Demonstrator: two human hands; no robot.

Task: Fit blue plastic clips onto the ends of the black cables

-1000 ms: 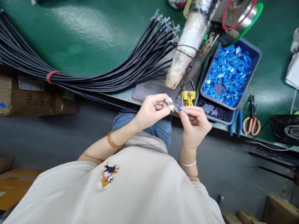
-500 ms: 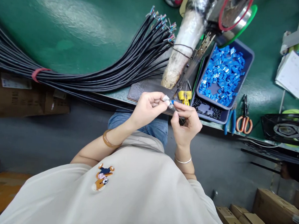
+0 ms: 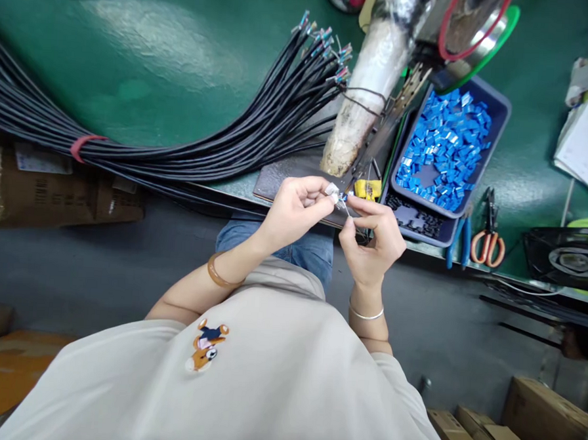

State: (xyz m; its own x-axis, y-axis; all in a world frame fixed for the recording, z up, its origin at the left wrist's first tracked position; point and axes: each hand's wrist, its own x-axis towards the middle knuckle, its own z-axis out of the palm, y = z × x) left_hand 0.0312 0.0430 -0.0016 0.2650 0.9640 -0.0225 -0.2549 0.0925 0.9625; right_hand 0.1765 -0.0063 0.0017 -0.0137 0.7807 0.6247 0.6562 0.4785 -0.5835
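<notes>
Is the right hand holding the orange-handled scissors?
No, the right hand pinches a small blue piece by the left hand; the scissors lie on the table.

Two hands work at the near edge of the tabletop (image 3: 184,63): one left hand (image 3: 294,210) with one brown bangle (image 3: 217,275) and one right hand (image 3: 372,240) with one silver bracelet (image 3: 365,314). Their fingertips pinch one small blue piece (image 3: 343,197) between them. One bundle of black cables (image 3: 179,155) fans in from the left edge, its strands too many to count, tied by one red band (image 3: 84,144). Toward the right edge stand two trays: one blue tray (image 3: 501,113) heaped with blue pieces (image 3: 440,145) beyond counting, and one dark tray (image 3: 417,220) partly under it. Near them lie one yellow tool (image 3: 366,188), one pair of blue-handled pliers (image 3: 458,232) and one pair of orange-handled scissors (image 3: 487,237).
</notes>
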